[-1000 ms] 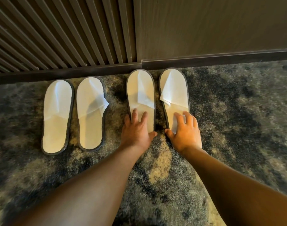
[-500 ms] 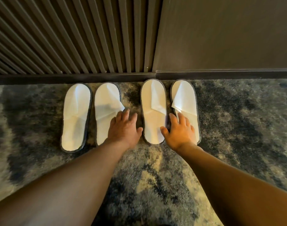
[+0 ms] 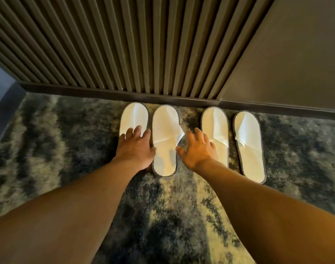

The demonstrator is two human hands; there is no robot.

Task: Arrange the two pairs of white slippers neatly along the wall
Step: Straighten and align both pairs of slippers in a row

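Four white slippers in a row on the carpet [image 3: 48, 149], toes at the skirting board [image 3: 105, 93] under the slatted wall [image 3: 124, 44]. Left hand [image 3: 135, 150] lies flat, fingers spread, on the heel half of the far-left slipper [image 3: 134, 119]. Just right of that hand, second slipper [image 3: 165, 141], its strap flap sticking out sideways. Right hand [image 3: 198, 150] hovers with fingers apart, gripping nothing, between second and third slipper [image 3: 216, 128], partly covering the third. Fourth slipper [image 3: 250, 147] sits further right, untouched.
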